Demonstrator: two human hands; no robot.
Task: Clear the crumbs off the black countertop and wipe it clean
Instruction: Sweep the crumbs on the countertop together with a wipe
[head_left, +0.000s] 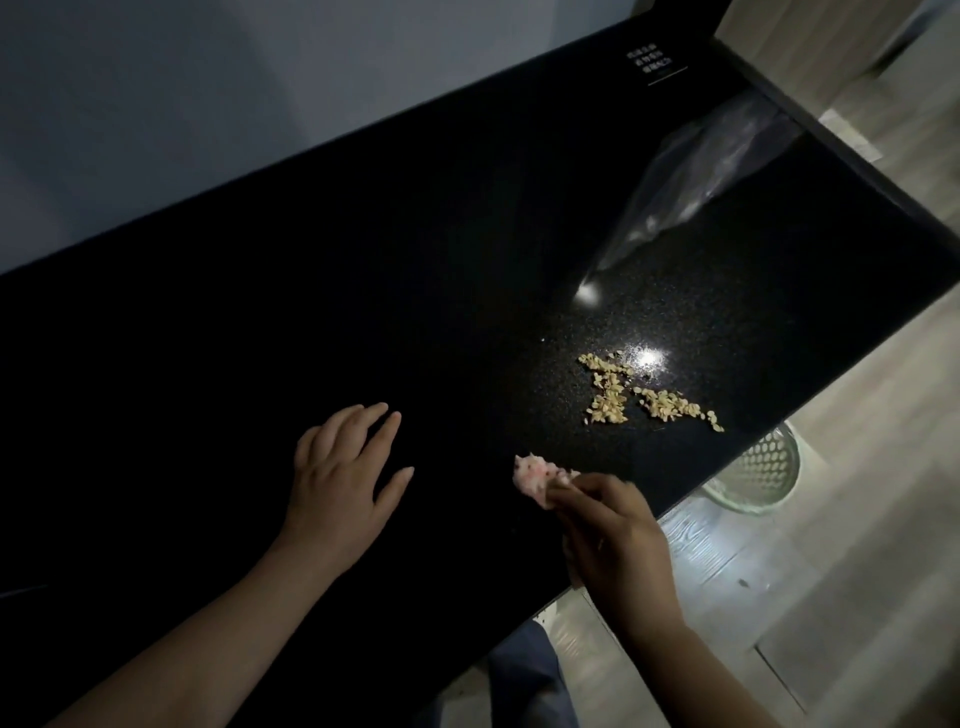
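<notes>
A pile of pale tan crumbs (640, 396) lies on the speckled black countertop (363, 270), close to its right edge. My left hand (340, 480) rests flat on the counter with fingers spread, well to the left of the crumbs. My right hand (610, 535) hovers near the counter's front-right edge and pinches a small crumpled pinkish-white cloth (537, 477). The cloth sits below and to the left of the crumbs, apart from them.
A clear plastic bag (696, 182) lies on the counter beyond the crumbs. A perforated pale waste basket (761, 475) stands on the wooden floor just below the counter edge near the crumbs. A grey wall runs behind the counter.
</notes>
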